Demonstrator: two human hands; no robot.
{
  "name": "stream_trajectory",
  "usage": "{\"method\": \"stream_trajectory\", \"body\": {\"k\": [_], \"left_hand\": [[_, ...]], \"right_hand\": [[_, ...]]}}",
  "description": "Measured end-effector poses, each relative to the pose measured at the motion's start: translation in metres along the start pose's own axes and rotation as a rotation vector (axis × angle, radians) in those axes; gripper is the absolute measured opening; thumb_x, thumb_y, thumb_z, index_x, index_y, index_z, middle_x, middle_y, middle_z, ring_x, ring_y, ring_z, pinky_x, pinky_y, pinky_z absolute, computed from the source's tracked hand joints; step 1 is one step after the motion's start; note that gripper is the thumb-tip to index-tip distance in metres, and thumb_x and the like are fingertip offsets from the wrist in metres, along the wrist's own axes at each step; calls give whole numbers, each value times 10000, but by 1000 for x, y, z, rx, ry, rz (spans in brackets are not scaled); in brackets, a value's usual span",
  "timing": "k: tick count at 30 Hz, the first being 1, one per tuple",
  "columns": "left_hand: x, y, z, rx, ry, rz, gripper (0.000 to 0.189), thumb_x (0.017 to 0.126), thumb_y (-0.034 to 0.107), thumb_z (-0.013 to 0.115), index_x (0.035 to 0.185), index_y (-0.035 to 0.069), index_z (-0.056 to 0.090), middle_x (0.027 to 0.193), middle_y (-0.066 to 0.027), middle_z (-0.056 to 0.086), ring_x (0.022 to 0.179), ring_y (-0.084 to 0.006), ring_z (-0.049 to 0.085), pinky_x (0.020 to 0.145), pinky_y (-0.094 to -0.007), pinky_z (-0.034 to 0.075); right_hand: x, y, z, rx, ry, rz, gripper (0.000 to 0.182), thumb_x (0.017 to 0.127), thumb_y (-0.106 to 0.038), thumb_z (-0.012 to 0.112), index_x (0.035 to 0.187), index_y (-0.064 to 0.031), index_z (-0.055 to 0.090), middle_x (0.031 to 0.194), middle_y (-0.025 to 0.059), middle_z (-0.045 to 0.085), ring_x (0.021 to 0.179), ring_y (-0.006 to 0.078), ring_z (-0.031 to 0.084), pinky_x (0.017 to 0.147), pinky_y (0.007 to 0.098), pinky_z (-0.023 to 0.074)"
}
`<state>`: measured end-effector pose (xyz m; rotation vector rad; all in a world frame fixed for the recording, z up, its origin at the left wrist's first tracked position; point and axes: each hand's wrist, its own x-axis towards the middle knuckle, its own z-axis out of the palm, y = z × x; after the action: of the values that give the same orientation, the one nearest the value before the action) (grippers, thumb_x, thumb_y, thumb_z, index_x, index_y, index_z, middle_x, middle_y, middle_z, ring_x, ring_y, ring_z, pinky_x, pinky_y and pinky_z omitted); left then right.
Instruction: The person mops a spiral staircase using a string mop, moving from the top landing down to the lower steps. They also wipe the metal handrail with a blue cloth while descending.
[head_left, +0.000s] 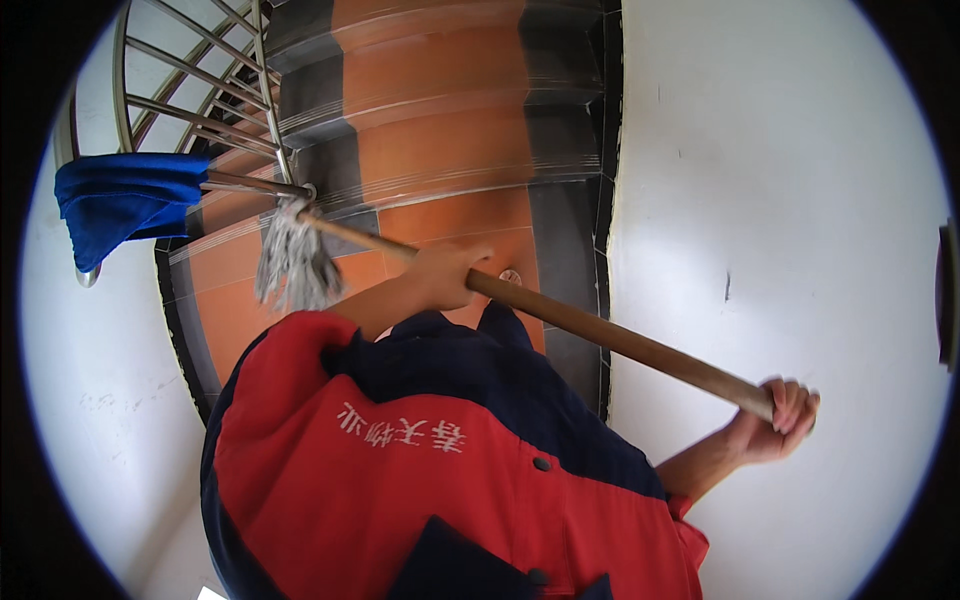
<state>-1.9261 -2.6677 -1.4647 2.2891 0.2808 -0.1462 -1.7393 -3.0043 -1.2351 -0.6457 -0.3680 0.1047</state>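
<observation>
A string mop with a wooden handle (592, 322) slants across in front of my body. My left hand (450, 275) is wrapped around the handle partway along it, slightly blurred. Up at the handle's end, near the white wall, my right hand (784, 416) has its fingers closed around the wood. The grey and white strands of the mop head (296, 259) hang beside the lower end of the metal stair railing (255, 184). Whether those strands touch the floor I cannot tell.
A flight of stairs (442, 135) in orange and dark grey tile lies ahead of the tiled landing (225, 285). Draped over the railing's end at left is a blue cloth (131, 199). A white wall (750, 187) runs along the right, with dark skirting (611, 150).
</observation>
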Motion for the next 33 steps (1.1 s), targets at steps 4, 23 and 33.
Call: {"method": "stream_trajectory", "body": {"k": [4,23,33], "left_hand": [[113,7,47,2,157,244,423,566,70,701,961,94,550,864,-126,595,858,-359,571,721,-441,458],[198,17,35,-126,343,251,164,607,80,670,731,120,570,786,-39,596,869,-287,556,750,-419,405],[61,-177,-45,33,889,-141,98,666,56,631,758,75,603,761,-131,599,801,-344,581,699,-433,458]], "right_hand": [[-2,-36,-30,-246,-31,-55,136,938,-103,508,810,-85,467,559,-23,336,530,81,356,688,282,394],[79,7,41,-322,-397,-159,267,840,-124,578,1081,-10,565,502,-72,356,482,51,373,610,221,341],[63,201,70,-307,-533,285,243,791,-176,712,906,-83,519,581,-8,480,530,131,470,650,359,365]]}}
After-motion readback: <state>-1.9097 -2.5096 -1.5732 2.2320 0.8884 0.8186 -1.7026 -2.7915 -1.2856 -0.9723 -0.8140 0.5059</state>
